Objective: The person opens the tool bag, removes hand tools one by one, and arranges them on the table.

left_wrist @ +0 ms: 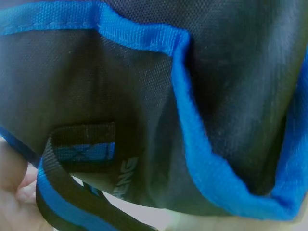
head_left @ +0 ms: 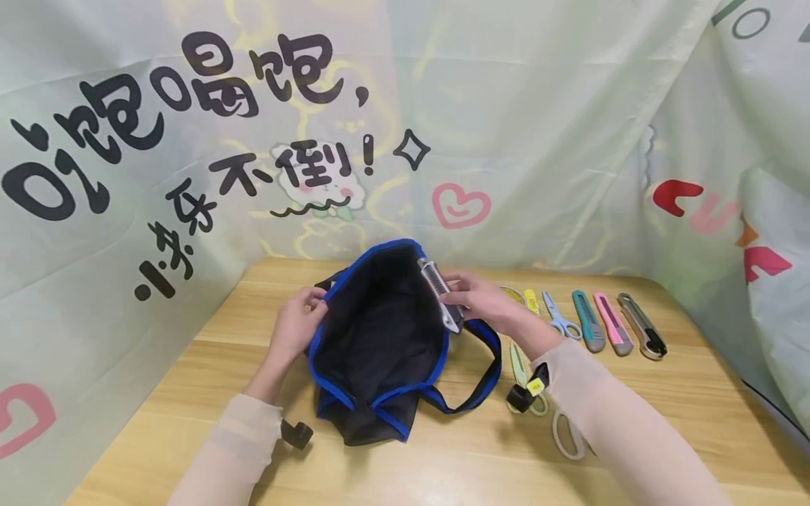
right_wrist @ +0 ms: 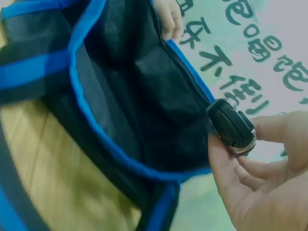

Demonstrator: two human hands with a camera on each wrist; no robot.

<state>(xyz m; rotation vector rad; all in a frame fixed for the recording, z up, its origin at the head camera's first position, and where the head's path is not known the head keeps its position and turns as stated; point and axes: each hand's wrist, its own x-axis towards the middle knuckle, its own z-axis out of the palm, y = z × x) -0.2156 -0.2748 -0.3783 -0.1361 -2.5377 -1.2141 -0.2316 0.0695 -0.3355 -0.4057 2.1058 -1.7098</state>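
Note:
A black tool bag (head_left: pixel 380 337) with blue trim stands on the table, its wide mouth facing me and its inside bare. At its left rim my left hand (head_left: pixel 296 322) grips the edge between thumb and fingers; the left wrist view shows the blue binding (left_wrist: pixel 192 144) and a strap beside that hand. My right hand (head_left: pixel 482 303) pinches a silver and black utility knife (head_left: pixel 439 292) at the right side of the mouth. In the right wrist view the knife's dark end (right_wrist: pixel 232 126) points at the camera, with thumb and fingertips on either side.
Right of the bag lie blue scissors (head_left: pixel 560 316), a teal box cutter (head_left: pixel 588 322), a pink one (head_left: pixel 612 323) and a grey one (head_left: pixel 642 327). Green scissors (head_left: pixel 517 360) and a white handle (head_left: pixel 568 436) are partly under my right arm. The bag's strap (head_left: pixel 487 379) loops rightward.

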